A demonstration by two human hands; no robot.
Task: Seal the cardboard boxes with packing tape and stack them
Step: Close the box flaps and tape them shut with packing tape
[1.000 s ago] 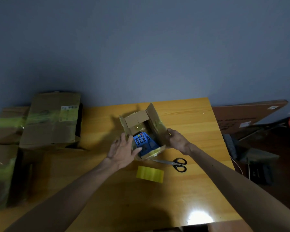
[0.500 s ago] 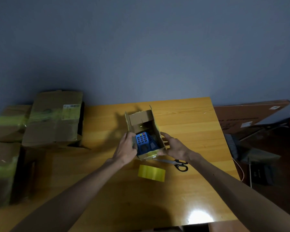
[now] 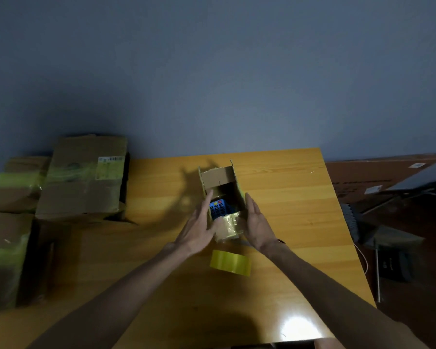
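Note:
A small cardboard box (image 3: 218, 176) stands open on the wooden table (image 3: 287, 197), its flaps upright, with a blue keypad device (image 3: 218, 209) inside. My left hand (image 3: 199, 227) presses flat against the box's left side, thumb on the taped near flap. My right hand (image 3: 258, 222) presses flat against its right side. A yellow roll of packing tape (image 3: 230, 262) lies on the table just in front of the box, between my forearms. The scissors are hidden behind my right wrist.
Taped cardboard boxes (image 3: 86, 177) are stacked at the left end of the table, with more (image 3: 8, 258) beside them. A flat brown carton (image 3: 378, 172) and dark clutter (image 3: 393, 263) lie on the floor to the right.
The side flaps have swung upright and the box has turned square to me. Both hands moved in to press on its left and right sides.

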